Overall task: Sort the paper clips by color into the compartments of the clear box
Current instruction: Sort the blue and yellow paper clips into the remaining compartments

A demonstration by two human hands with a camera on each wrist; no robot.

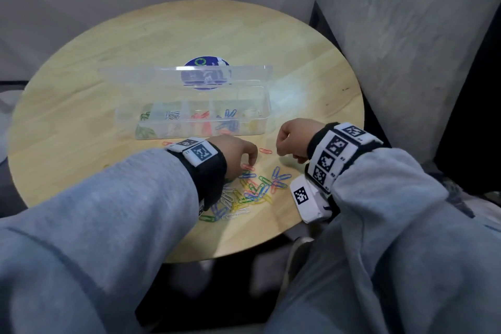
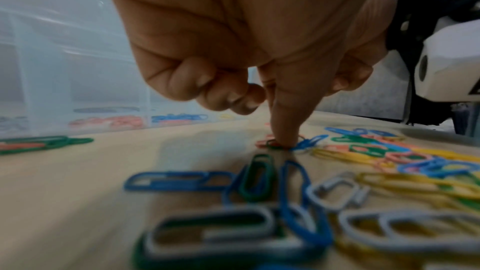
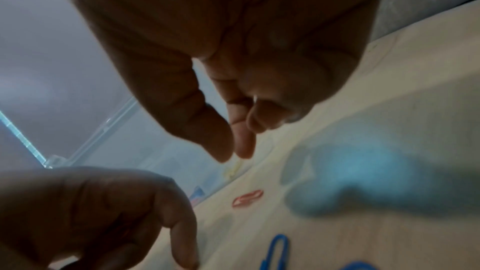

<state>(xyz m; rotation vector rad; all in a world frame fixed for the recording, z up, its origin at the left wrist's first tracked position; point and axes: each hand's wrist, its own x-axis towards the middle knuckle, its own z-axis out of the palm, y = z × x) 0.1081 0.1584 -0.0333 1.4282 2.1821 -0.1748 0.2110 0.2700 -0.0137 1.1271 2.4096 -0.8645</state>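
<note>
The clear box (image 1: 267,116) stands open on the round table, with green, white, red, blue and yellow clips in separate compartments. A mixed pile of paper clips (image 1: 252,190) lies in front of it. My left hand (image 1: 250,161) is over the pile's far edge. Its straight index finger (image 2: 281,130) presses a red clip (image 1: 248,167) to the table; its other fingers are curled. My right hand (image 1: 284,150) hovers to the right, thumb and finger tips (image 3: 221,151) nearly together with nothing between them. A lone red clip (image 1: 265,150) lies between the hands.
The wooden table (image 1: 81,116) has a blue round sticker (image 1: 207,62) behind the lid. A grey cushion (image 1: 406,35) rises at the right. Green and red clips (image 2: 39,144) lie near the box's left front. A blue clip (image 3: 276,252) lies below my right hand.
</note>
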